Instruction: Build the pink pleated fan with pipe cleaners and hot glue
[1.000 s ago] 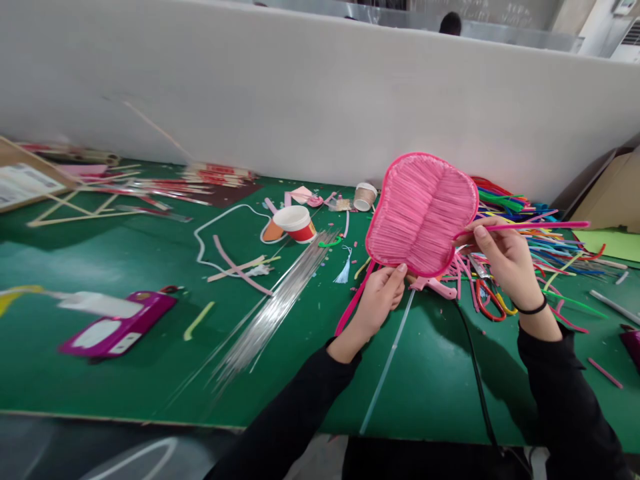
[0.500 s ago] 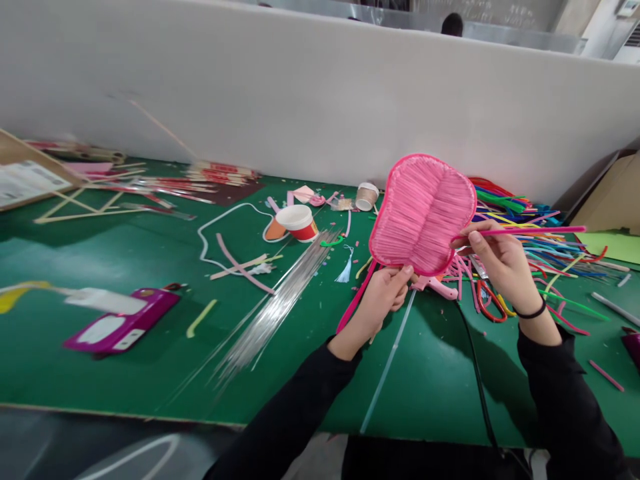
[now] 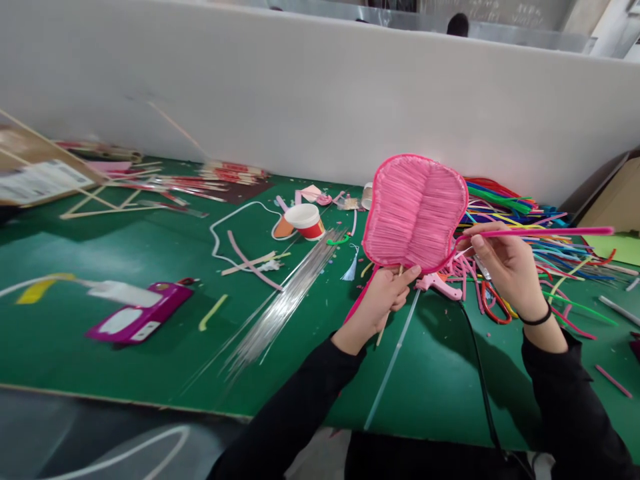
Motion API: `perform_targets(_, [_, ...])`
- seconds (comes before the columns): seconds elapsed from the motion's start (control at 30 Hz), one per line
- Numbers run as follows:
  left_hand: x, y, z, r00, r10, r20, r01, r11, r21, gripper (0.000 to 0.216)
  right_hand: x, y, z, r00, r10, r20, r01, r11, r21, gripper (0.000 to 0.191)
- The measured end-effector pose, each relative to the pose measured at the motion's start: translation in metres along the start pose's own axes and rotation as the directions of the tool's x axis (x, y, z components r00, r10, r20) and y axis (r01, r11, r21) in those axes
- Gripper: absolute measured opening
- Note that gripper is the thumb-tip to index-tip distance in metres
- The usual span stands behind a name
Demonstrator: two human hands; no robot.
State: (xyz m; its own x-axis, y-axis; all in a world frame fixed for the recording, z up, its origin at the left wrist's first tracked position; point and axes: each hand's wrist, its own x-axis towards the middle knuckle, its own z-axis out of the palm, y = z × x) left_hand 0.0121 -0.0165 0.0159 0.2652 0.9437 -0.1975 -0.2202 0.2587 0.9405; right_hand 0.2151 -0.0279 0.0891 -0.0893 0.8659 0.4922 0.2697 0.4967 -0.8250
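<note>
A pink fan-shaped piece [image 3: 415, 212], covered in rows of pink pipe cleaners, stands upright above the green table [image 3: 150, 267]. My left hand [image 3: 383, 300] grips it at the bottom, fingers wrapped round its thin wooden handle. My right hand [image 3: 505, 263] is at the fan's right edge and pinches a long pink pipe cleaner [image 3: 545, 233] that sticks out to the right. Both arms wear black sleeves, and a black band sits on my right wrist.
A heap of coloured pipe cleaners [image 3: 530, 233] lies behind my right hand, with a pink glue gun [image 3: 440, 285] and its black cord below the fan. A bundle of silver wires [image 3: 285, 303], a red-and-white paper cup [image 3: 307, 222], a magenta box [image 3: 143, 320] and wooden sticks lie to the left. A white partition runs along the back.
The view has shifted a little, so everything sits slightly further right. The fan has turned a bit more upright. Both hands keep their grips.
</note>
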Motion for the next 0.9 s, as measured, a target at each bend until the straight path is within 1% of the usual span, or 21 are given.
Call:
perform_targets(0.2, [0.000,0.002,-0.001,1.000,-0.016,-0.003,0.016,0.999,-0.049,0.062,-0.001,-0.001,0.001,1.000,0.002,-0.031,-0.002,1.000,-0.011,0.026])
perform_targets(0.33, [-0.002,0.004,0.001,1.000,0.002,-0.017,-0.002,0.999,-0.051,0.058,-0.002,-0.001,0.003,0.999,0.011,-0.034,-0.011,1.000,-0.001,0.023])
perform_targets(0.47, [-0.002,0.005,0.001,1.000,0.016,-0.024,-0.017,0.999,-0.042,0.055,-0.002,0.001,0.004,0.996,0.016,-0.082,-0.014,1.000,0.026,0.024])
perform_targets(0.6, [-0.002,0.005,0.001,1.000,0.023,-0.013,-0.024,0.999,-0.036,0.055,-0.001,0.004,0.004,0.991,0.030,-0.130,-0.034,0.999,-0.032,0.027])
perform_targets(0.67, [-0.003,0.006,0.001,0.999,0.034,-0.001,-0.034,0.998,-0.045,0.054,-0.001,0.008,0.003,0.988,0.045,-0.147,-0.058,0.995,-0.084,0.028])
perform_targets(0.77, [-0.006,0.008,0.001,0.997,0.064,0.053,-0.058,0.993,-0.099,0.055,-0.003,0.015,0.003,0.987,0.078,-0.143,-0.098,0.985,-0.142,0.029])
perform_targets(0.83, [-0.007,0.009,0.002,0.992,0.089,0.090,-0.075,0.986,-0.146,0.059,-0.003,0.019,0.003,0.987,0.094,-0.131,-0.113,0.983,-0.144,0.030])
perform_targets(0.9, [-0.009,0.010,0.003,0.989,0.109,0.100,-0.091,0.982,-0.168,0.062,-0.003,0.021,0.003,0.987,0.094,-0.132,-0.111,0.984,-0.136,0.030])
